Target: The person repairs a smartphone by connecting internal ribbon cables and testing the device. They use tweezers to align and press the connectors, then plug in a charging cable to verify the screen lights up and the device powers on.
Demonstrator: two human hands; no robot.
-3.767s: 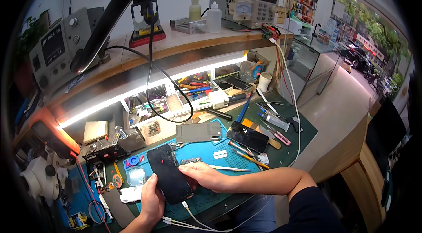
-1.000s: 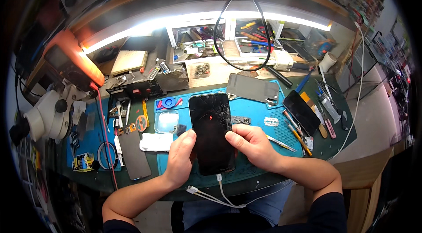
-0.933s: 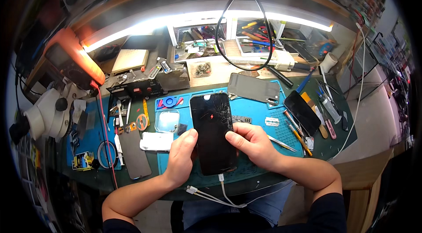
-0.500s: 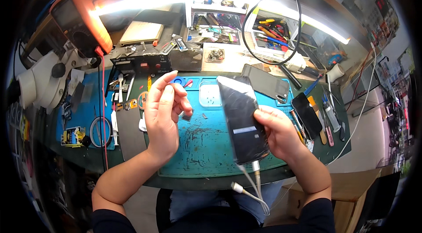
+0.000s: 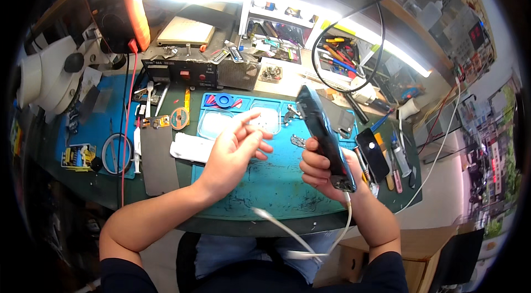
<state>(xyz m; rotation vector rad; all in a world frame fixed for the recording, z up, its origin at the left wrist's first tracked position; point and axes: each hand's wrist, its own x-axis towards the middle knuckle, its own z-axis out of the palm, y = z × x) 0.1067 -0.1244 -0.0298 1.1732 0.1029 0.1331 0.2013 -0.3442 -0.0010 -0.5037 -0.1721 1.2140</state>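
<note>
A dark smartphone (image 5: 321, 135) is tilted almost edge-on in my right hand (image 5: 326, 174), the fingers closed around its lower half. From its bottom end a white cable (image 5: 347, 218) hangs down and loops in front of my lap, its loose end smeared by motion. My left hand (image 5: 235, 152) hovers over the blue work mat (image 5: 265, 190), fingers loosely bent and apart, with nothing visible in it. Beyond that hand lie a clear tray of small parts (image 5: 269, 118) and a white case-like object (image 5: 189, 148). Small metal phone parts (image 5: 297, 141) rest between the hands.
An orange multimeter (image 5: 113, 8) and a white microscope (image 5: 50, 71) stand at the left. A black power unit (image 5: 185, 73) sits behind the mat. Another dark phone (image 5: 372, 154) lies at the right beside a syringe (image 5: 401, 160). A black cable loop (image 5: 381, 44) hangs overhead.
The phone has turned from screen-up to nearly edge-on, with my right fingers now wrapped around it. My left hand has moved right and lower over the mat. The cable's loose end has swung left.
</note>
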